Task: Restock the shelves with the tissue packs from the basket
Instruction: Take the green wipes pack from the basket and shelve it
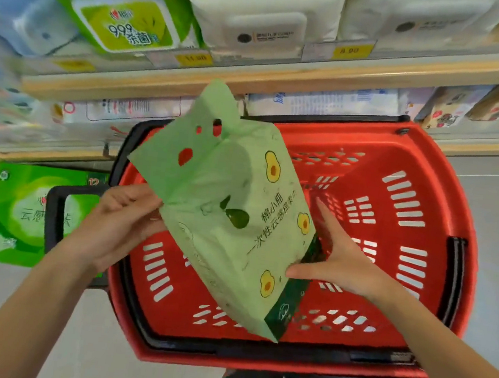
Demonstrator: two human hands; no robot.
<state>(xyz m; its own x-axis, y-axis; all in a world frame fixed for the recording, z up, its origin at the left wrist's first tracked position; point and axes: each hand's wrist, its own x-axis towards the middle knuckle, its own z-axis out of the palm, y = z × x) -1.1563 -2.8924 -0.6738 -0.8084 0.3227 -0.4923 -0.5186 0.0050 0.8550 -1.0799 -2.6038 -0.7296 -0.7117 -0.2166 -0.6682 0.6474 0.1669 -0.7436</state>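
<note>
Hands meet on a pale green tissue pack (232, 218) printed with avocados, held tilted above the red basket (392, 236). The left hand (120, 220) pinches the pack's left edge, fingers curled on it, while the right hand (343, 258) lies spread flat against its right side, thumb (298, 272) under the lower edge. The pack's punched carry flap points toward the far shelves (255, 74) (these hold white and green packs behind yellow price tags). The basket shows only its slotted floor beneath the pack. A bright green pack (21, 212) lies on the floor left of the basket, partly under a black handle (55, 216).
</note>
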